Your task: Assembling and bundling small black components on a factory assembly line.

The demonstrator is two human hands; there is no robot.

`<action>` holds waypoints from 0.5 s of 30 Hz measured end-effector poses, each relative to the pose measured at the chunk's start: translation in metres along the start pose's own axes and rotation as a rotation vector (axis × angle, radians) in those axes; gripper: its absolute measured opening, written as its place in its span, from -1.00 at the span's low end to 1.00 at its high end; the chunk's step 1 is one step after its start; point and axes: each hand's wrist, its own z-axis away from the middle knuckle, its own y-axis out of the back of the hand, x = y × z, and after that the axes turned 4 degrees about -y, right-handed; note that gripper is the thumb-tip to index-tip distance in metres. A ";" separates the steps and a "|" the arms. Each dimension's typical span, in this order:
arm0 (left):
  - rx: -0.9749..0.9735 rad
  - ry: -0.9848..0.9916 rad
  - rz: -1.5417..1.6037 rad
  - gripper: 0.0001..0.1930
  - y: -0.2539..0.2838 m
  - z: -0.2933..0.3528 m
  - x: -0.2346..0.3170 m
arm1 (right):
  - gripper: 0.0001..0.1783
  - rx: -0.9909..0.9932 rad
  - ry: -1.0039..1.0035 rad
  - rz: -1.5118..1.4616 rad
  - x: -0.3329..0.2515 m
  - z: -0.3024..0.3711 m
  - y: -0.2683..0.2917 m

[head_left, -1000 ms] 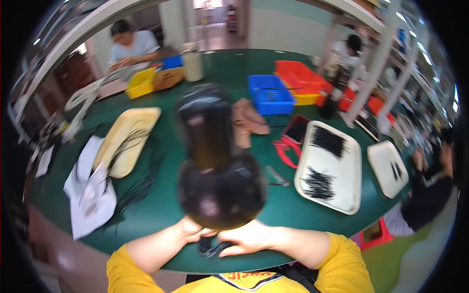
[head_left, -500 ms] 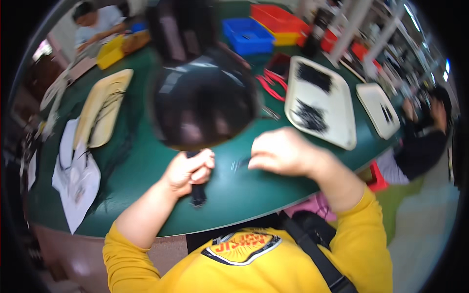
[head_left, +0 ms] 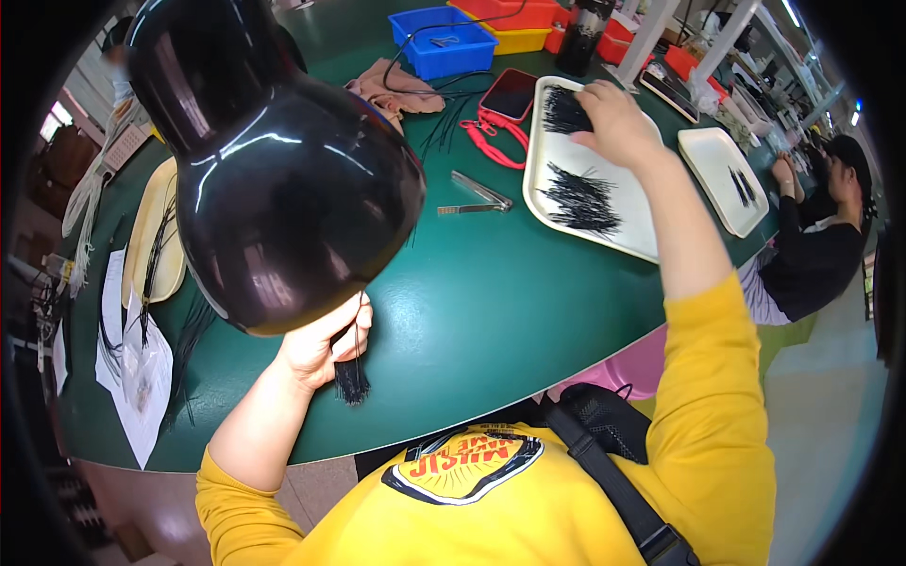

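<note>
My left hand [head_left: 326,341] is closed around a bundle of short black wires [head_left: 352,385], whose frayed ends hang below the fist. The black lamp shade [head_left: 302,198] hides the top of that hand and whatever sticks up from it. My right hand [head_left: 620,127] reaches over the far part of a white tray [head_left: 634,226]. Its thumb and fingertips are apart, beside the upper pile of black wires [head_left: 561,111]; I see nothing held between them. A second pile of black wires [head_left: 582,201] lies lower in the same tray.
Left of the tray lie a V-shaped metal tool [head_left: 481,195], a phone [head_left: 510,94] with a red strap [head_left: 493,141] and a pink cloth [head_left: 401,91]. A blue bin [head_left: 444,47] stands behind. Right is a smaller tray [head_left: 722,203], near a seated person [head_left: 816,245].
My right hand has moved from beside the left hand, out and right to the tray's upper pile. My left hand still grips its bundle, slightly further left. The lamp appears further left and larger.
</note>
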 end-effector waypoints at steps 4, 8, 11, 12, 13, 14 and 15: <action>0.058 -0.028 -0.024 -0.90 0.003 0.006 -0.005 | -0.75 -0.273 -0.020 -0.961 -0.131 -0.013 0.066; -0.013 -0.032 0.145 -0.83 0.001 0.002 -0.016 | -0.79 -0.278 -0.068 -1.461 -0.189 0.000 0.095; -0.121 -0.061 0.078 -0.80 0.000 0.004 -0.014 | -0.84 -0.537 -0.209 -1.940 -0.208 0.014 0.065; -0.138 -0.059 0.102 -0.84 -0.003 0.004 -0.012 | -0.86 -0.569 -0.149 -2.062 -0.208 0.018 0.058; -0.059 -0.068 0.103 -0.81 -0.017 0.006 -0.005 | -0.86 -0.610 -0.086 -2.184 -0.211 0.019 0.050; -0.023 -0.073 0.075 -0.80 -0.017 0.007 -0.007 | -0.84 -0.671 -0.023 -2.301 -0.214 0.022 0.041; -0.061 -0.080 0.092 -0.81 -0.015 0.007 -0.006 | -0.81 -0.425 0.038 -2.115 -0.221 0.023 0.038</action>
